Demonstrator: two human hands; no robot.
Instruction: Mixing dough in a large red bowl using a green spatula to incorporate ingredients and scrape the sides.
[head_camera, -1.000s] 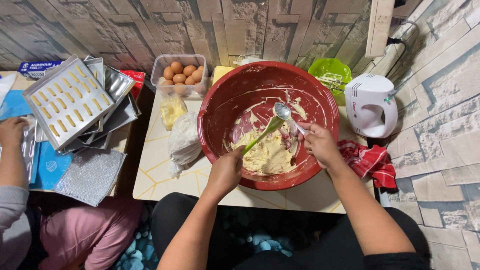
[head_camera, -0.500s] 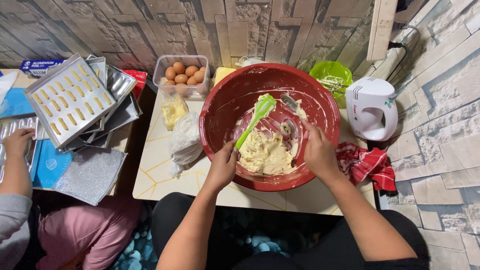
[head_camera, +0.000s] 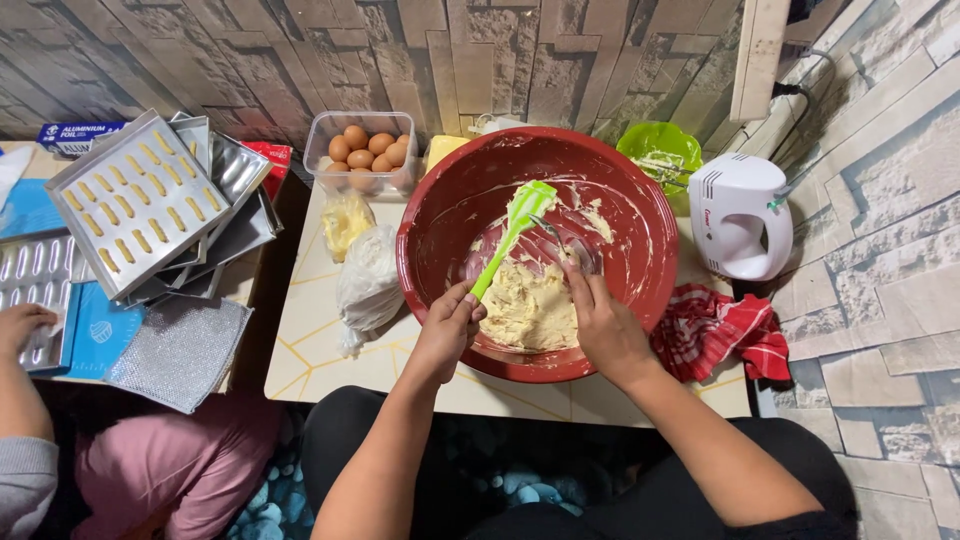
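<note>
Head view: left hand (head_camera: 447, 328) grips one green spatula (head_camera: 512, 232), right hand (head_camera: 605, 325) one spoon (head_camera: 551, 232).

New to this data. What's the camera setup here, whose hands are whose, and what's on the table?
There is no robot. One camera sits on a person's head and looks down, so the two bare arms coming up from the bottom edge are that person's own.

The left hand grips the handle of a green spatula, whose blade is up inside a big red bowl. The right hand holds a metal spoon in the pale dough at the bottom of the bowl.

Around the bowl on the small table: a clear box of eggs, a knotted plastic bag, a white hand mixer, a green bowl and a red checked cloth.

At far left, baking trays hold rows of shaped dough. The hand at the left edge belongs to another person.
</note>
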